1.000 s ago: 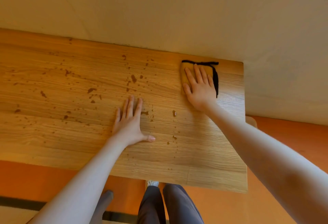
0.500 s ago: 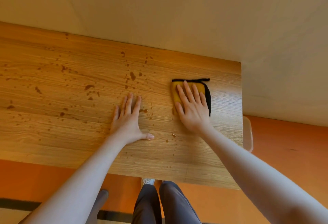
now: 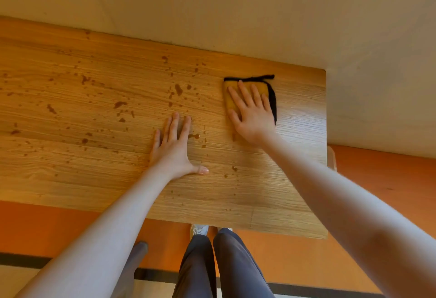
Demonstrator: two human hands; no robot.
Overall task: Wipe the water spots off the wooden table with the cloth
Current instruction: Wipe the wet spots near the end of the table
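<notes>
Right hand point(image 3: 253, 115): flat and spread, fingers straight, palm pressing down on the cloth, fingertips pointing toward the wall
Cloth point(image 3: 271, 96): yellow with a black edge, folded, lying on the worktop near its far right corner; most of it is covered by the right hand, with the black border showing along the far side and the right side
Left hand point(image 3: 173, 150): flat on the bare wood, fingers straight and close together, thumb stretched out to the right; it holds nothing and sits near the middle of the worktop, well apart from the cloth
Worktop point(image 3: 70, 175): light wood with a clear grain, pushed against a cream wall point(image 3: 236, 3) along its far edge; its right end shows in full, its left end runs out of view
Water spots point(image 3: 178, 89): dark drops and smears scattered over the left and middle of the worktop, thickest between the 2 hands and further left; a few small drops lie just right of the left thumb and toward the near edge
Strip under and right of the cloth: no spots visible there
Floor point(image 3: 295, 260): orange, with a dark stripe nearer the viewer
Person: 2 bare forearms reach in from below; dark grey trousers point(image 3: 219, 264) and a pale shoe tip show beneath the near edge
</notes>
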